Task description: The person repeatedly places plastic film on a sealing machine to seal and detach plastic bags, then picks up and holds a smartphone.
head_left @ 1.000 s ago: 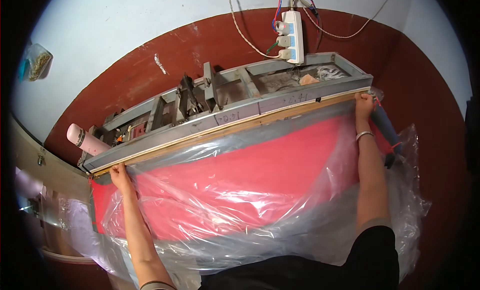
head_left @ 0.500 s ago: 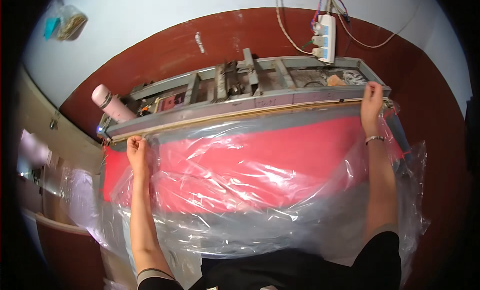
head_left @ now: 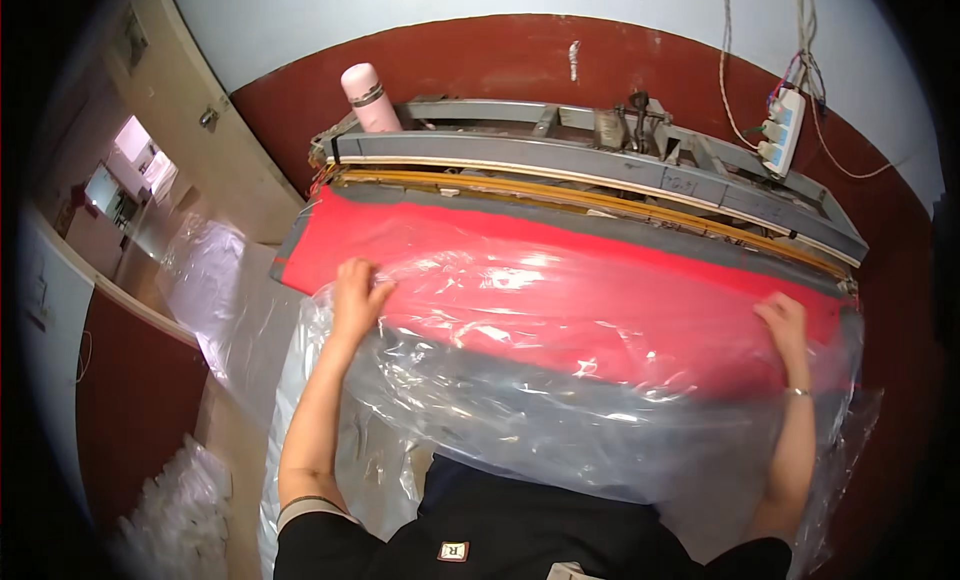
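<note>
A large sheet of clear plastic film (head_left: 500,420) lies wrinkled over a red panel (head_left: 600,255) with grey borders. My left hand (head_left: 355,298) is at the film's left side over the red panel, fingers curled on the film and thumb slightly out. At the right end of the panel, my right hand (head_left: 786,325) bends its fingers onto the film, thumb tucked near them. Both hands are nearer to me than the long grey metal bar (head_left: 570,167). Below that bar runs an orange-yellow strip (head_left: 600,202), with a gap between the two.
A pink flask (head_left: 371,100) stands behind the bar's left end. On the wall at right hangs a white power strip (head_left: 783,130) with plugs and cords. Crumpled film (head_left: 185,500) lies on the floor at left, near a door (head_left: 215,130).
Both hands have drawn back from the metal bar toward me, and the film's far edge has come with them. The yellow strip now shows beneath the bar. The view has swung left.
</note>
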A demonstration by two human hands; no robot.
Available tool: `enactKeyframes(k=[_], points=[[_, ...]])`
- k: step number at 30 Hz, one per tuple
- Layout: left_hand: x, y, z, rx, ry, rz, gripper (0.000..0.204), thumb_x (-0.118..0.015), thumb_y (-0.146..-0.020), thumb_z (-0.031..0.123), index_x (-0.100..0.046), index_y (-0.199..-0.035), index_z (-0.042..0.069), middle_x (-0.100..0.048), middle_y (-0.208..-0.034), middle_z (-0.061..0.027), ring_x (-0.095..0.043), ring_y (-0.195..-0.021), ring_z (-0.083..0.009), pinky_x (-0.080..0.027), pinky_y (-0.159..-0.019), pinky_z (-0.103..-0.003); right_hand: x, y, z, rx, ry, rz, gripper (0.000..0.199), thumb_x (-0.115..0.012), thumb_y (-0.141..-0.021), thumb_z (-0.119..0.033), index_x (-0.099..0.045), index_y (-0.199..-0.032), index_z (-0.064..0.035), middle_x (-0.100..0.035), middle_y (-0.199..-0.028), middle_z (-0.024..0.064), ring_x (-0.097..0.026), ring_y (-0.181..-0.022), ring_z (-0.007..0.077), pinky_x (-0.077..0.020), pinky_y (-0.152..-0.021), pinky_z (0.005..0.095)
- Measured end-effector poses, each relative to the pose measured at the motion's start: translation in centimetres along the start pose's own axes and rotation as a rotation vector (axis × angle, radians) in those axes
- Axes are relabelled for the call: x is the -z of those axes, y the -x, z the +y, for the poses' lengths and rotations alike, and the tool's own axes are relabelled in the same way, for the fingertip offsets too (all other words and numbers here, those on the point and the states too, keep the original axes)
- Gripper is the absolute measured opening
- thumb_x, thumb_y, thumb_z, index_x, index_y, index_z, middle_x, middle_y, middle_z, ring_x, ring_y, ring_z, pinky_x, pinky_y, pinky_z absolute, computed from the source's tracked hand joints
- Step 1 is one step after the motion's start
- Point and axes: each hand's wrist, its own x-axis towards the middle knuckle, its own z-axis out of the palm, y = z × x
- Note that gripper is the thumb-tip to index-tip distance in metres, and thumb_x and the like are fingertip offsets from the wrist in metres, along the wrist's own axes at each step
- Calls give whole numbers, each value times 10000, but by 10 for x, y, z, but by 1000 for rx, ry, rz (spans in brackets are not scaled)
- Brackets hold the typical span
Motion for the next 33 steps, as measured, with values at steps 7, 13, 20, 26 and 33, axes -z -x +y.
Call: enactKeyframes(k=[7, 13, 20, 26, 33], points=[[11, 5, 64, -259, -70, -304, 581, -771, -591, 287, -515, -1047, 33, -547, -991, -110, -511, -934, -273, -415, -752, -369, 114, 60, 131, -137, 170, 335, 194, -631, -766, -80, -487, -648, -24, -332, -570, -50, -302, -550, 49, -253, -470, 222], [31, -18, 46, 104, 510, -524, 553, -755, -640, 175, -517, -1119, 39, -555, -1033, -142, -537, -957, -288, -436, -829, -346, 118, 61, 155, -41, 187, 386, 197, -608, -797, -90, -473, -663, -40, -336, -593, -61, -295, -561, 44, -251, -481, 206], [26, -33, 35, -22, 417, -544, 249, -697, -706, 72, -574, -918, 34, -553, -923, -44, -523, -891, -142, -427, -771, -282, 118, 62, 159, -24, 165, 392, 216, -597, -811, -86, -451, -656, -49, -330, -590, -72, -288, -553, 35, -246, -474, 196], [13, -39, 25, 243, 747, -653, 104, -642, -770, 59, -552, -812, 26, -550, -789, 6, -515, -766, -83, -423, -722, -228, 117, 60, 171, -16, 143, 420, 240, -588, -821, -84, -431, -640, -71, -325, -580, -76, -276, -529, 17, -223, -453, 186], [-47, -61, 24, 134, 603, -288, 60, -571, -811, 37, -545, -775, -3, -550, -707, -15, -503, -680, -75, -427, -617, -226, 116, 63, 159, -115, 102, 408, 218, -605, -799, -91, -443, -664, -39, -309, -604, -59, -281, -569, 49, -248, -488, 209]])
